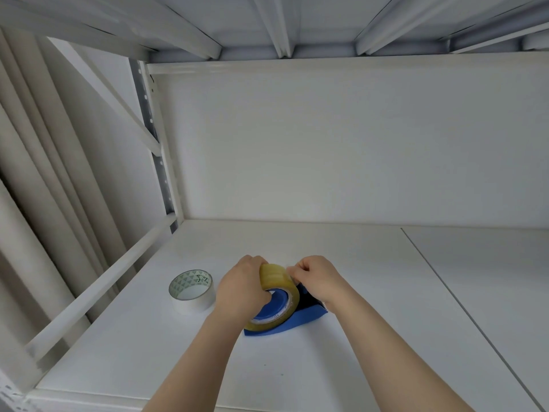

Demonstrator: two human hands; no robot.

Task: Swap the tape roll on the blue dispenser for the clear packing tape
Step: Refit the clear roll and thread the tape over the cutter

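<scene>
Left hand (240, 288): curled round clear roll (274, 275).
Right hand (318, 281): pinches the roll's top, likely the tape end.
Dispenser (300, 321): mid-shelf (386, 292), clear roll on its hub.
White roll (193, 306): flat, just left.
Risk: skewed pull may split the end; dispenser could tip.

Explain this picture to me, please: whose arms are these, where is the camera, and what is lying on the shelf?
No machine here: a person works with two bare hands, filmed by one camera on their head, looking forward and down. On the white shelf stands a blue dispenser with a clear tape roll on its hub. The left hand grips that roll from the side; the right hand pinches its top edge, perhaps the loose end. A white tape roll lies flat to the left, apart from both hands.
</scene>
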